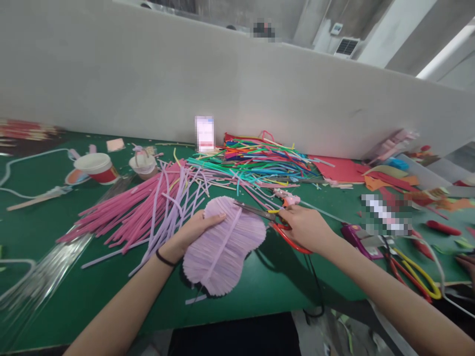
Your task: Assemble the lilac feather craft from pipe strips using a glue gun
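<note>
My left hand is closed on the left side of a lilac leaf-shaped piece, thumb on top and fingers hidden beneath. The piece is built of fuzzy strips side by side, with a lighter rib down its middle and a scalloped outline. In my right hand are scissors with red handles. Their dark blades point left and reach over the upper edge of the piece, close to the top of the rib. Whether the blades are around the edge or only above it, I cannot tell. A short lilac strip lies below the piece.
Pink pipe cleaners and lilac ones lie left of my hands. Behind is a multicoloured heap. A paper cup stands far left; a glue gun lies beyond the scissors. Red-and-yellow-handled scissors and a purple box are at right.
</note>
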### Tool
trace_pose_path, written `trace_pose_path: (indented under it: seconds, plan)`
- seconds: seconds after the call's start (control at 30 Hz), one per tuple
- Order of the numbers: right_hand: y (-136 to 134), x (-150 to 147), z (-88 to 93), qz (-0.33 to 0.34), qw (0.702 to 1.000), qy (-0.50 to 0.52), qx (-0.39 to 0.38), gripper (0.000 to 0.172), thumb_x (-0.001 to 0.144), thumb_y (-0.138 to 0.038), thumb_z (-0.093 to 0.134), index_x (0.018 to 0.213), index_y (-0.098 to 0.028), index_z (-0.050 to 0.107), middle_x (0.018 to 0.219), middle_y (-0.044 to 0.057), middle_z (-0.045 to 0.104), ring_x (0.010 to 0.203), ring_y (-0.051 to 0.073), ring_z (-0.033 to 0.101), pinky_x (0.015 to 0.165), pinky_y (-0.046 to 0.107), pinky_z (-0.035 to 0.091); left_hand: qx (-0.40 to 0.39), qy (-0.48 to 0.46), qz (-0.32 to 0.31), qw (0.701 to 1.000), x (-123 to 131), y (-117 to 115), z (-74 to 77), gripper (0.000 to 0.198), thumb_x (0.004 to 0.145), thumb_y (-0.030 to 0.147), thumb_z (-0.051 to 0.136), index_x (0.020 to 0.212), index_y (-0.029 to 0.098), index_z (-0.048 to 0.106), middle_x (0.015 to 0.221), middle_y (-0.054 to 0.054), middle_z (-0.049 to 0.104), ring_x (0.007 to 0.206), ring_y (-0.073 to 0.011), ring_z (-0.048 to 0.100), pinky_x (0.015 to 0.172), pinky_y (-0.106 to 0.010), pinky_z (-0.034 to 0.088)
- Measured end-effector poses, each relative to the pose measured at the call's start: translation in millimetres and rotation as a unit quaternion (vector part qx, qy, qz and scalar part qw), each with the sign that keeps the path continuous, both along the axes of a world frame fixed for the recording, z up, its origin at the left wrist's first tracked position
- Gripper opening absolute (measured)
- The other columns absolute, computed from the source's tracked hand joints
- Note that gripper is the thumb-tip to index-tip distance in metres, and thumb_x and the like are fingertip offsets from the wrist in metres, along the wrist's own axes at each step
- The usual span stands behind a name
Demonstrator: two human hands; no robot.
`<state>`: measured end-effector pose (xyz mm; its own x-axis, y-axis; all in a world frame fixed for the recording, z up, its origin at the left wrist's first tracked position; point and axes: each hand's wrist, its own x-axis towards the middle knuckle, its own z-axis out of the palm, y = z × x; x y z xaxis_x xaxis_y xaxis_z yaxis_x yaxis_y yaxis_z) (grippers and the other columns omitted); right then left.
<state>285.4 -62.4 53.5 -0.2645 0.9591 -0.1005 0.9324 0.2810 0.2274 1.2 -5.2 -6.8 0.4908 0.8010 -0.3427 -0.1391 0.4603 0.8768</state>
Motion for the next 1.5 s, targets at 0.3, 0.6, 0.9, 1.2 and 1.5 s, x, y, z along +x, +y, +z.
trace_pose_path:
  seconds: [0.3, 0.6, 0.9, 1.2, 1.5]
  plan:
    - [4.9, -6.7, 1.9, 0.015, 0.999, -0.026, -0.041, 0.023, 0.096, -0.025, 0.049, 0.104, -0.013, 0.067, 0.098, 0.015, 0.075, 0.09, 0.028, 0.071, 0.07, 0.032, 0.043, -0.014, -0.007, 0.015, 1.0, 0.7, -1.4, 3.9, 0.045, 0.072, 0.036, 0.084, 0.11, 0.014, 0.074, 0.099, -0.01, 0.08, 0.082, -0.0245, 0.074, 0.079, -0.034, 0.058]
    - [4.5, -7.6, -6.0, -0.019, 0.999, 0.012, 0.039, 0.038, 0.099, -0.046, 0.045, 0.097, -0.016, 0.068, 0.09, 0.014, 0.076, 0.083, 0.027, 0.072, 0.06, 0.03, 0.037, -0.001, -0.014, 0.012, 1.0, -0.9, -1.4, -0.1, 0.047, 0.074, 0.037, 0.082, 0.115, 0.016, 0.072, 0.105, -0.011, 0.079, 0.094, -0.0298, 0.074, 0.084, -0.038, 0.058]
    - [6.7, -10.5, -24.0, -0.13, 0.99, 0.007, -0.048, 0.038, 0.099, -0.045, 0.042, 0.096, -0.016, 0.067, 0.089, 0.016, 0.075, 0.082, 0.029, 0.074, 0.059, 0.03, 0.041, -0.002, 0.0, 0.023, 1.0, -1.8, -0.1, -0.8, 0.049, 0.072, 0.038, 0.084, 0.112, 0.013, 0.074, 0.101, -0.013, 0.079, 0.092, -0.0297, 0.075, 0.081, -0.036, 0.058]
    - [22.4, -8.6, -8.7, -0.063, 0.965, 0.252, -0.02, 0.029, 0.096, -0.032, 0.048, 0.096, -0.017, 0.072, 0.097, 0.012, 0.076, 0.092, 0.026, 0.07, 0.08, 0.035, 0.047, 0.01, 0.009, 0.01, 1.0, -0.5, -0.2, -1.3, 0.051, 0.074, 0.041, 0.082, 0.116, 0.014, 0.072, 0.108, -0.014, 0.078, 0.095, -0.0319, 0.075, 0.083, -0.039, 0.058]
    - [45.9, -61.3, -44.3, -0.093, 0.717, 0.679, -0.124, 0.039, 0.08, -0.057, 0.066, 0.08, -0.018, 0.072, 0.075, -0.001, 0.069, 0.072, 0.015, 0.059, 0.069, 0.027, 0.043, 0.014, 0.039, 0.014, 0.999, 2.1, 0.0, -0.1, 0.057, 0.067, 0.043, 0.085, 0.115, 0.013, 0.073, 0.099, -0.013, 0.079, 0.095, -0.0331, 0.074, 0.084, -0.04, 0.057]
